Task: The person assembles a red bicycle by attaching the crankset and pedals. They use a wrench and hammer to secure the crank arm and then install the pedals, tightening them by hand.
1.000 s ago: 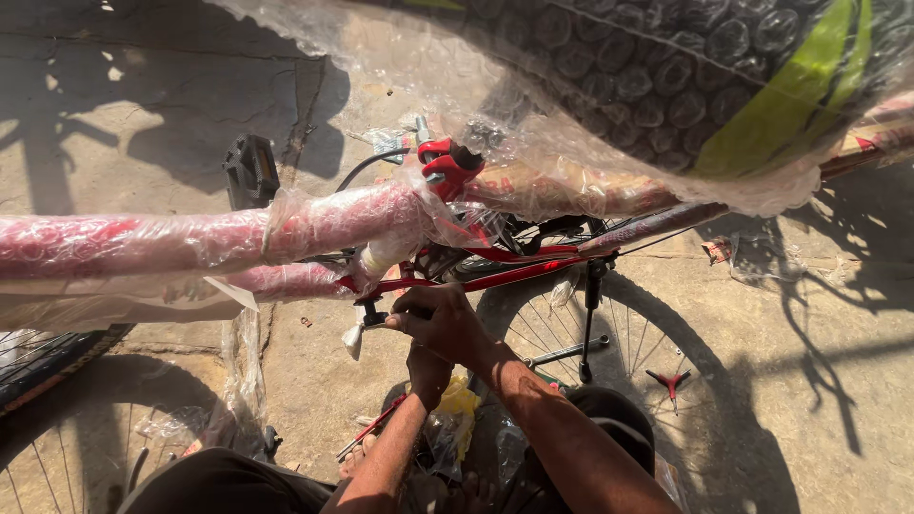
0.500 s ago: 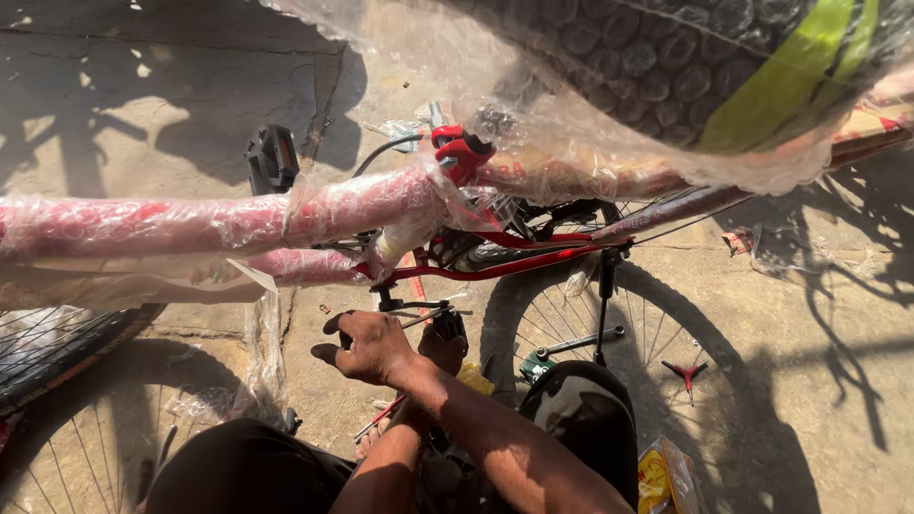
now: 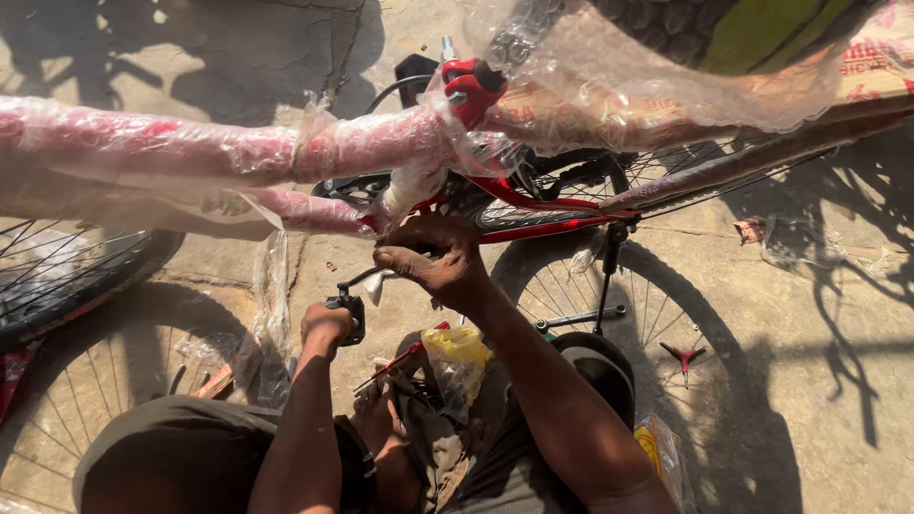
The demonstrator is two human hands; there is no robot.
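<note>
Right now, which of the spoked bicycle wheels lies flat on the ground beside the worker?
The bare-rimmed wheel at lower left, lying flat on the concrete. The tyred wheel above it and the wheel on the red frame stand upright.

We're outdoors on a sunlit concrete yard [image 3: 286, 38], assembling a plastic-wrapped red bicycle [image 3: 238, 152]; spoked wheels [image 3: 657, 314] around.

Hard sunlight is falling across a rough, cracked grey concrete floor [image 3: 838, 381], throwing long dark spoked-wheel shadows [image 3: 752, 419] over its right side. More broad shadows are lying at the far left. A torn scrap of clear plastic wrap [image 3: 819, 249] is resting on the ground at the right, near a small red three-pronged piece [image 3: 684, 356].
</note>
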